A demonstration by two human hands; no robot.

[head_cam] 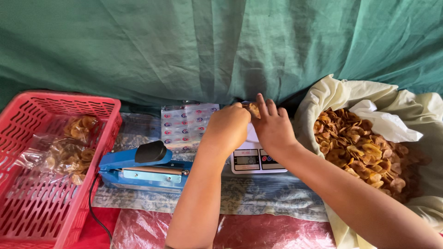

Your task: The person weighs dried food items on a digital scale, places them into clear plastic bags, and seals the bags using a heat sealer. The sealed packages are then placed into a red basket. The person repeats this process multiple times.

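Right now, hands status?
Left hand: curled over the scale; grip cannot be told.
Right hand: fingers at chips above it; grip unclear.

A small clear bag of golden banana chips (252, 109) sits on top of a white digital kitchen scale (256, 160), mostly hidden; only a few curled, ridged chips show. The scale lies flat on a patterned cloth, display toward the viewer.
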